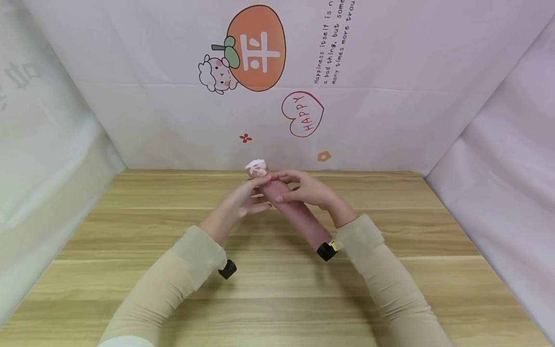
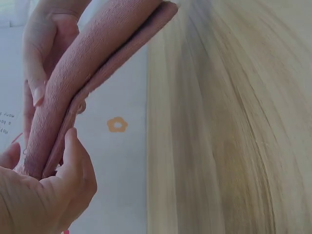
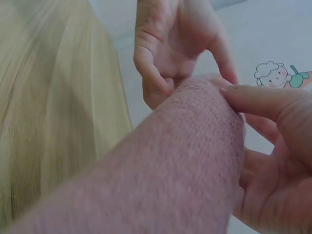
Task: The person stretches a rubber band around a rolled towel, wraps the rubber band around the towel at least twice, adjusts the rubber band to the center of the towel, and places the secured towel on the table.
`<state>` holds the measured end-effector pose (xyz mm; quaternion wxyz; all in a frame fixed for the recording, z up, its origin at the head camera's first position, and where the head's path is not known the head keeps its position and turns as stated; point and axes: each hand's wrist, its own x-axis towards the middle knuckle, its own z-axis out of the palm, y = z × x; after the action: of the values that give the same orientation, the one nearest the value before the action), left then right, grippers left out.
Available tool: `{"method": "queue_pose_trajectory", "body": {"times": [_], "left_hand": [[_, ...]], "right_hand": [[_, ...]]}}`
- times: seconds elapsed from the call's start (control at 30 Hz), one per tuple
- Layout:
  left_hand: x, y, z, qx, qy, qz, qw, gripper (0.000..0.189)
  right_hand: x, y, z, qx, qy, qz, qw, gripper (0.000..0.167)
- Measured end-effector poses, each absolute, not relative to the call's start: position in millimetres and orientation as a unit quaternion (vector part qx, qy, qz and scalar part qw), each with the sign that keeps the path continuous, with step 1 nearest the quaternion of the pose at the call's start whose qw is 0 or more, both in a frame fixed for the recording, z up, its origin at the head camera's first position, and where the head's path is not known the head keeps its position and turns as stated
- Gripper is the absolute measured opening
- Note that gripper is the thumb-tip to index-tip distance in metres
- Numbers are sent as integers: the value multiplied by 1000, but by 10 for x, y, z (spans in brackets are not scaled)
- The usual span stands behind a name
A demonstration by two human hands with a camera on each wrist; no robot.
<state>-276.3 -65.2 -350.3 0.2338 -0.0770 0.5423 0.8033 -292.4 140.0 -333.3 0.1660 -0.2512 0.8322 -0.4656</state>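
A dusty-pink towel, rolled into a long bundle, slants above the table from upper left to lower right. A patterned end with a white edge shows past the fingers at its far tip. My left hand grips the bundle near that tip, thumb on top and fingers below. Just to the right, my right hand holds it between thumb and fingers. In the left wrist view, a loose layer of the towel runs beside the roll. The right wrist view shows the fuzzy pile close up.
A wood-grain table lies under both arms. White printed cloth hangs behind its back edge, with more cloth at either side. Small black devices, one by the left wrist and one by the right wrist, sit under the sleeves.
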Motion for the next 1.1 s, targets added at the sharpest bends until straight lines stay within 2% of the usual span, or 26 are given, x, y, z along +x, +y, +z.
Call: {"method": "queue_pose_trajectory", "body": {"times": [0.13, 0.37, 0.6, 0.87, 1.1], "left_hand": [[-2747, -716, -3504, -87, 545, 802, 228, 51], [-2729, -829, -3556, -101, 562, 794, 207, 31], [-2690, -890, -3602, -97, 582, 781, 206, 39], [-2646, -918, -3645, -76, 580, 784, 209, 24], [-2643, -934, -3655, -82, 581, 786, 195, 19]], "right_hand": [[-2932, 1427, -3329, -267, 829, -454, 187, 59], [-2916, 1456, -3342, -286, 829, -434, 204, 56], [-2895, 1500, -3365, -312, 819, -432, 211, 55], [-2889, 1515, -3386, -339, 806, -428, 226, 54], [-2849, 1450, -3402, -367, 801, -428, 200, 45]]}}
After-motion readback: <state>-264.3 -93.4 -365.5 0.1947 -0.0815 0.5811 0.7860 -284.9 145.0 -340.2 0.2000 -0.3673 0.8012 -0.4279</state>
